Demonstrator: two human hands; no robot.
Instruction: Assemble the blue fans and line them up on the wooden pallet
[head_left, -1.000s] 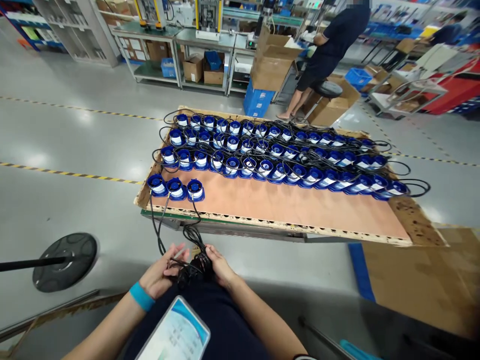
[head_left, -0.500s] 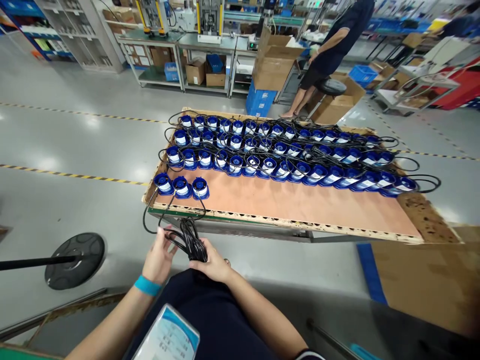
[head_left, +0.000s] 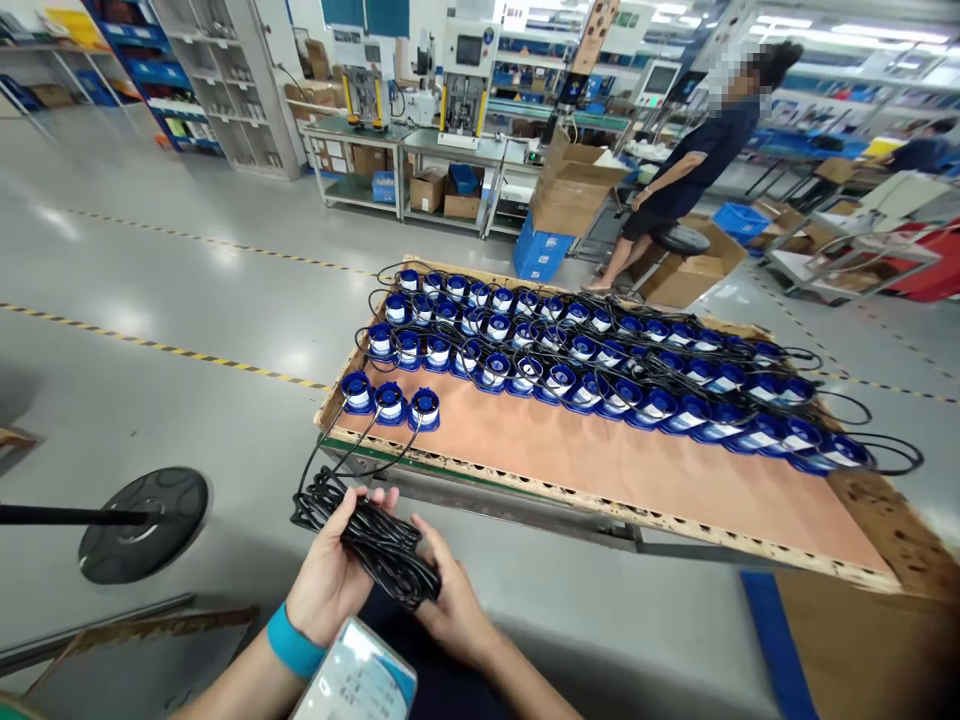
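Observation:
A bundle of black cable lies across both hands in front of my body. My left hand, with a blue wristband, is wrapped round the left part of the bundle, thumb on top. My right hand grips its right end. From the bundle, black leads run up to three blue round devices with white labels, the nearest being a blue device at the table's front left corner. Behind them, several rows of the same blue devices stand with coiled black cables over them.
The wooden-edged table has a brown sheet on top. To the left on the floor stands a round black base with a pole. Beyond the table are cardboard boxes, workbenches and a person by a stool.
My left hand has moved from the loose leads onto the bundle and now holds it with the right. The bundle lies flatter and wider. The camera view has tilted up.

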